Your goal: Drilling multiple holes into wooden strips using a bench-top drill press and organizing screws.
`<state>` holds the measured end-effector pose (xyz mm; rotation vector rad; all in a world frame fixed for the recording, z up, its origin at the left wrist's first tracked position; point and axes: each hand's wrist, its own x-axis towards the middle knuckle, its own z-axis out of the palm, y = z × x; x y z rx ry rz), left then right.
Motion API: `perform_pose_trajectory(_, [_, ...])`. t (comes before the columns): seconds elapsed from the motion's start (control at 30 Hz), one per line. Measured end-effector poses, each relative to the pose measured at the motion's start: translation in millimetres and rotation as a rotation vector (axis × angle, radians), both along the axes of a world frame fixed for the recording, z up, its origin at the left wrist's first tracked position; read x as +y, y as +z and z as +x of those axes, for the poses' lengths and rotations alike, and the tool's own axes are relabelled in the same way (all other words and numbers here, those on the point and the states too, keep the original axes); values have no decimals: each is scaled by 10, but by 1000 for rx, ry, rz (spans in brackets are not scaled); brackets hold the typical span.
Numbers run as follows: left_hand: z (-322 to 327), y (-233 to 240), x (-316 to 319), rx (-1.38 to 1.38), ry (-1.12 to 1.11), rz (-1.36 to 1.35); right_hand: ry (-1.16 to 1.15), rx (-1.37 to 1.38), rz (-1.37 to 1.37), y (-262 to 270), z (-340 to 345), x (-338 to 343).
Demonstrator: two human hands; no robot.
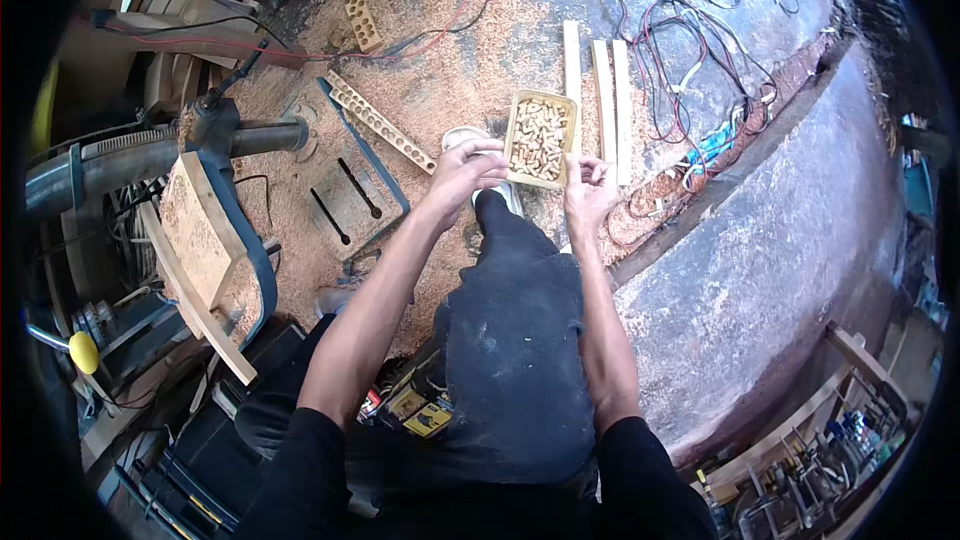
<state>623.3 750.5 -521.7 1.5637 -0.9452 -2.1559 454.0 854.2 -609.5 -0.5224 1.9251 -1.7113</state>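
A rectangular, yellowish translucent plastic tub (513, 136) filled with many short wooden dowel pins (540, 135) is in front of me, between my hands. At its left side, the fingertips of my left hand (469, 172) meet the rim. My right hand (589, 191) has its thumb and forefinger against the lower right corner, the other fingers curled. Both hands appear to hold the tub level; whether it rests on anything beneath cannot be seen. Just below it shows part of a light shoe (510, 201) under my dark trouser leg.
Three pale wood strips (603, 105) lie right of the tub. Tangled cables (675, 30) spread beyond them. At left are a drill press column (262, 136), its slotted base (346, 199) and a row-drilled strip (382, 124). Sawdust (435, 67) covers the floor; clamps (810, 480) sit lower right.
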Motion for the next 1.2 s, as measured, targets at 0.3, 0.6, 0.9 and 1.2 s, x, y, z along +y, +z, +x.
perform_pose_trajectory(0.3, [-476, -512, 306, -136, -375, 25, 146, 324, 365, -416, -484, -156])
perform_pose_trajectory(0.6, [-68, -524, 441, -23, -250, 132, 424, 545, 633, -824, -553, -128])
perform_pose_trajectory(0.9, [398, -52, 827, 25, 105, 30, 355, 141, 666, -532, -676, -68])
perform_pose_trajectory(1.2, [582, 1307, 1846, -135, 274, 16, 224, -946, 114, 527, -425, 1465])
